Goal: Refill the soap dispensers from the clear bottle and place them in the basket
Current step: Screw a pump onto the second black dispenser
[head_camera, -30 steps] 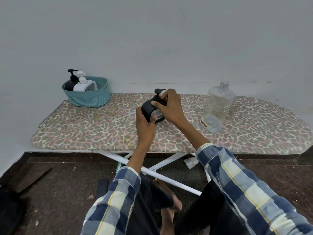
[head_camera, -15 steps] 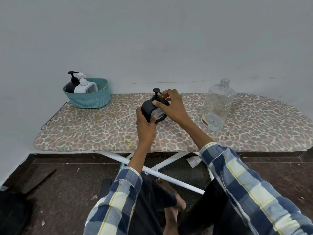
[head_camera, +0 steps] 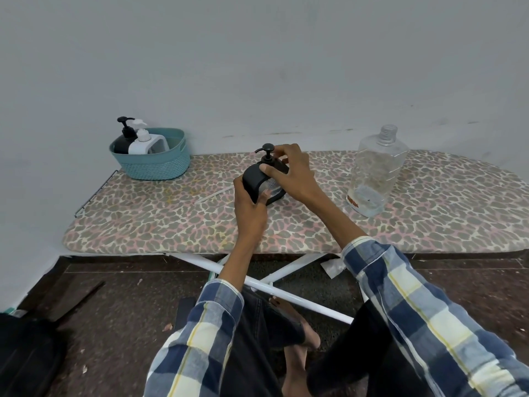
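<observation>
A black soap dispenser point(head_camera: 253, 179) with a pump top stands at the middle of the ironing board. My left hand point(head_camera: 249, 203) grips its body from the near side. My right hand point(head_camera: 289, 173) curls over the top, its fingers pinching the pump collar. The clear bottle point(head_camera: 375, 173), uncapped and nearly empty, stands upright to the right. At the far left, the teal basket point(head_camera: 174, 161) holds a black dispenser point(head_camera: 123, 140) and a white dispenser point(head_camera: 143, 143).
The leopard-print ironing board point(head_camera: 171, 224) runs along a grey wall, with white crossed legs underneath. A thin white tube point(head_camera: 213, 195) lies on the board left of my hands. A dark bag point(head_camera: 25, 356) sits on the floor at the lower left.
My hands stay on the black dispenser. The right hand's fingers have shifted round the pump collar, and the pump spout now points more to the left.
</observation>
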Available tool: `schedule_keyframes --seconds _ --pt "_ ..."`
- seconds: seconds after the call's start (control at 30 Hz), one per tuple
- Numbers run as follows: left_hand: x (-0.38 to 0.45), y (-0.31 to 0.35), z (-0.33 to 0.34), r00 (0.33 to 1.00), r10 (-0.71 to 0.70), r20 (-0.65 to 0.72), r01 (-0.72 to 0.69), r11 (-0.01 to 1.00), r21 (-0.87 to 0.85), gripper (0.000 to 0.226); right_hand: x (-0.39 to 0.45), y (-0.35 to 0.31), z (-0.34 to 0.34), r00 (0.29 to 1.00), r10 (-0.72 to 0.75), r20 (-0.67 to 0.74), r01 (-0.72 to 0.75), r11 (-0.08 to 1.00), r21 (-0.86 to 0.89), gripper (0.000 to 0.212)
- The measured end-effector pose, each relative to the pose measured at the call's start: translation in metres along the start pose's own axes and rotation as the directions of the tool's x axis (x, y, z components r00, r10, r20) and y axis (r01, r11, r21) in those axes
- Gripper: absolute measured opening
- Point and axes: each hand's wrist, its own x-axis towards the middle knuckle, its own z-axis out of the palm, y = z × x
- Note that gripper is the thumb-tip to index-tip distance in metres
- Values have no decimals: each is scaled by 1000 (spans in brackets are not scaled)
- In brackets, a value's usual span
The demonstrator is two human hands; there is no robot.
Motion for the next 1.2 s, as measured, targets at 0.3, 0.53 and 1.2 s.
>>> schedule_keyframes --seconds 0.3,0.53,1.2 --pt "-1 2 -1 1000 -3 1 3 1000 -18 43 6 1 1 999 35 -7 -35 999 -36 31" --pt "-2 4 -1 1000 -14 0 14 1000 -20 42 6 -3 5 999 -13 -40 9 994 -108 34" --pt "-1 7 -8 993 -89 79 96 991 -92 52 4 6 -18 1000 -2 6 2 994 106 31"
